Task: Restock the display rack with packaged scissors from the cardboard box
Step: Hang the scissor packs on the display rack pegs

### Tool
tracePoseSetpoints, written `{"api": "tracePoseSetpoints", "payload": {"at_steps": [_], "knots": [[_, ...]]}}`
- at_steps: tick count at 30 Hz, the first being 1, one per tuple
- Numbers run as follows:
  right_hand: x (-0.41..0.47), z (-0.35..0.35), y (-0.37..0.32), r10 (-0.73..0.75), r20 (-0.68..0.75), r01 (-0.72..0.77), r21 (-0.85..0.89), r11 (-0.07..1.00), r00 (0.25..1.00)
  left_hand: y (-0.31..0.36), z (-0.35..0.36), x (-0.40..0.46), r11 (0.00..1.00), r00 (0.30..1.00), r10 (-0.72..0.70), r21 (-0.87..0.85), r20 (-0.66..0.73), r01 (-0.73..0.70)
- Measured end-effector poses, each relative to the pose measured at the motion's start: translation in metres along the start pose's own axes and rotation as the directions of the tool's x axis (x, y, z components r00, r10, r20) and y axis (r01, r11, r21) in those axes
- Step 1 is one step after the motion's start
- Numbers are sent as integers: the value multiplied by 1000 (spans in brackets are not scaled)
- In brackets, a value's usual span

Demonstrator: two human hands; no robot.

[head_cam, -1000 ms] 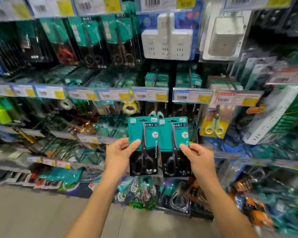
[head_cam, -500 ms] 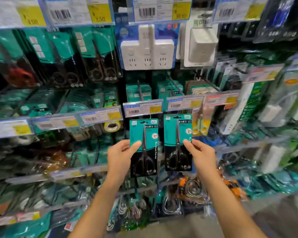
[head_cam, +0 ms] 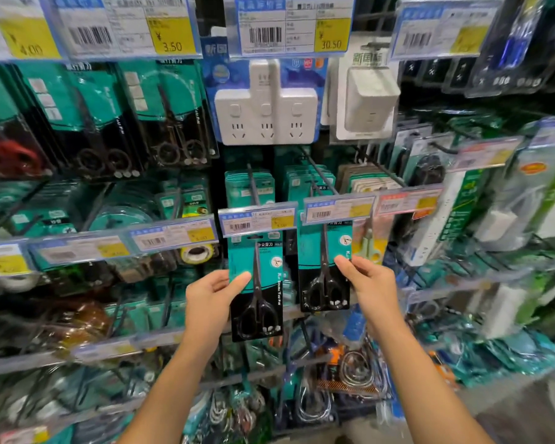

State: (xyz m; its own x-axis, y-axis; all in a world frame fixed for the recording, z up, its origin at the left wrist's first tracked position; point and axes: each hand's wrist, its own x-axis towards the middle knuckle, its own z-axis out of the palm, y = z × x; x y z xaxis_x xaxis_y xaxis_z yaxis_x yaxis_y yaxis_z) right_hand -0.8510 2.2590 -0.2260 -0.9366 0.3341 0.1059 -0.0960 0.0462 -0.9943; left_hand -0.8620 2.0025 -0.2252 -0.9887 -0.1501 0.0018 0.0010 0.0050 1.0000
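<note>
My left hand [head_cam: 210, 299] pinches a teal-and-black scissors pack [head_cam: 257, 283] by its left edge, thumb on the front. Its top sits just under the price tag [head_cam: 257, 221] of a rack hook. My right hand [head_cam: 370, 278] pinches a second, matching scissors pack [head_cam: 324, 267] by its right edge; that pack's top is tucked behind the neighbouring price tag [head_cam: 338, 211]. Behind both tags, more teal packs [head_cam: 249, 187] hang further back on the two hooks. The cardboard box is out of view.
White power strips [head_cam: 266, 120] hang above the two hooks. Larger black scissors packs [head_cam: 170, 116] fill the upper left. Yellow-handled scissors [head_cam: 370, 248] hang to the right of my right hand. Tape rolls [head_cam: 196, 253], cables and other goods crowd the lower rows.
Both hands have lifted their packs up and toward the rack. The packs have spread apart, and each top now reaches a hook's price tag. The view has come closer.
</note>
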Motion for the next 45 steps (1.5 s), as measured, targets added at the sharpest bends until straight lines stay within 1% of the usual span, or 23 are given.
{"api": "tracePoseSetpoints", "payload": {"at_steps": [4,9,17,22,27,30,34,36,39,41,45], "knots": [[4,-4,5,-19,55,18,14,1000,998,4,2,-1,1000,1000,14,-10,-5,-14],[3,-8,-1,-59,87,51,95,994,994,7,4,-2,998,998,60,-21,-12,-60],[11,-1,-11,-94,29,87,173,981,995,10,7,-6,996,996,91,-15,-2,-91],[6,3,-3,-71,-25,74,206,976,997,11,3,-8,992,993,120,-26,-8,-120],[9,5,0,-104,-43,109,151,982,994,12,-1,-5,989,989,146,-24,-3,-146],[18,7,2,-102,-43,106,108,989,994,12,-1,-2,989,989,145,-12,-13,-145],[36,17,6,-74,-80,78,55,995,994,9,4,3,987,986,162,-16,-29,-163],[44,23,7,-91,-89,96,48,994,992,7,5,6,986,985,168,-18,-24,-168],[56,28,9,-67,-102,74,65,995,993,0,5,13,984,984,173,-43,-52,-175],[63,31,12,-71,-107,76,36,996,992,-3,5,17,982,981,179,-49,-72,-183],[75,40,14,-72,-133,79,46,996,988,-9,9,24,980,979,191,-44,-77,-195]]}}
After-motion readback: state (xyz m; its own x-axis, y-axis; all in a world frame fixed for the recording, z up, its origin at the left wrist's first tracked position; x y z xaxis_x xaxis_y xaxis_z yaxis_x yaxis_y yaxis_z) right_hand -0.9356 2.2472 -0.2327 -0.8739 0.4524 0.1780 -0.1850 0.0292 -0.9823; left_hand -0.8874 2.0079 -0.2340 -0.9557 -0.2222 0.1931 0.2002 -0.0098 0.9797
